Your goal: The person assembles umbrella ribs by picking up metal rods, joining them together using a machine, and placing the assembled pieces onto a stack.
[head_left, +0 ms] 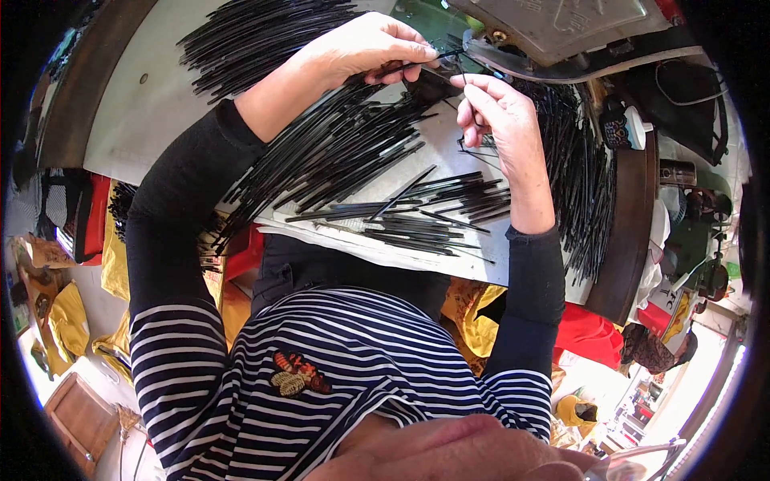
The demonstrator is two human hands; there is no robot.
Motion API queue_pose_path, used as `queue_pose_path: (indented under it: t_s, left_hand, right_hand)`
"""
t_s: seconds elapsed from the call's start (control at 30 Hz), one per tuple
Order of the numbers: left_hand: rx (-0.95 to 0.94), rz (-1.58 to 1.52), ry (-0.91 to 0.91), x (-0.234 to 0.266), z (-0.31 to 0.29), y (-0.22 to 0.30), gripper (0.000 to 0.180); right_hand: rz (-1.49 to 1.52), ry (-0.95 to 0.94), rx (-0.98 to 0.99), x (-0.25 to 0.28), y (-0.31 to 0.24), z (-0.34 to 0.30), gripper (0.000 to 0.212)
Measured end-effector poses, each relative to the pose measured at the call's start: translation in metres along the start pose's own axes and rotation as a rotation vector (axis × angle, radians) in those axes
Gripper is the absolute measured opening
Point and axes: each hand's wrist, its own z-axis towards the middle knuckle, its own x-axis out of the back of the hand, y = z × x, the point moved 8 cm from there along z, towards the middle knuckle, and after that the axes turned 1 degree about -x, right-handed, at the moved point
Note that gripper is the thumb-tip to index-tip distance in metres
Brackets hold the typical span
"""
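Observation:
My left hand [385, 52] is at the top middle of the worktable, its thumb and fingers pinching a thin black strip [451, 53] beside the metal machine [561, 32]. Just right of it, my right hand [499, 116] is closed, with a thin dark end between thumb and forefinger; its other fingers curl in. A short black loop hangs below that hand. Under both forearms lie loose rows of thin black strips [321, 160], and a smaller batch [433, 208] is nearer my body. What exactly the strips are, I cannot tell.
A large heap of black strips [249, 40] lies at the far left, and another bundle [573, 184] runs along the table's right side. A dark wooden edge [630, 232] bounds the table there. Beyond it stands a small dark container with a white top [635, 127]. Yellow bags [72, 317] lie below, left.

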Motion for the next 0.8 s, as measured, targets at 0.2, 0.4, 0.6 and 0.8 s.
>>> queue_pose_path:
  t_s: [0.2, 0.4, 0.6, 0.8]
  left_hand:
    - [0.018, 0.059, -0.028, 0.005, 0.004, 0.002, 0.027]
    - [-0.025, 0.07, -0.04, 0.004, 0.003, 0.01, 0.029]
    - [0.019, 0.052, 0.091, 0.006, -0.008, 0.011, 0.027]
    - [-0.028, -0.059, -0.034, -0.032, -0.021, 0.018, 0.025]
  right_hand:
    - [-0.004, -0.001, -0.006, 0.0, 0.0, 0.0, 0.027]
    - [0.058, 0.006, -0.04, -0.001, 0.003, 0.0, 0.027]
    - [0.234, 0.043, -0.031, -0.002, 0.005, 0.002, 0.026]
    - [0.829, 0.264, 0.104, 0.045, 0.031, 0.004, 0.018]
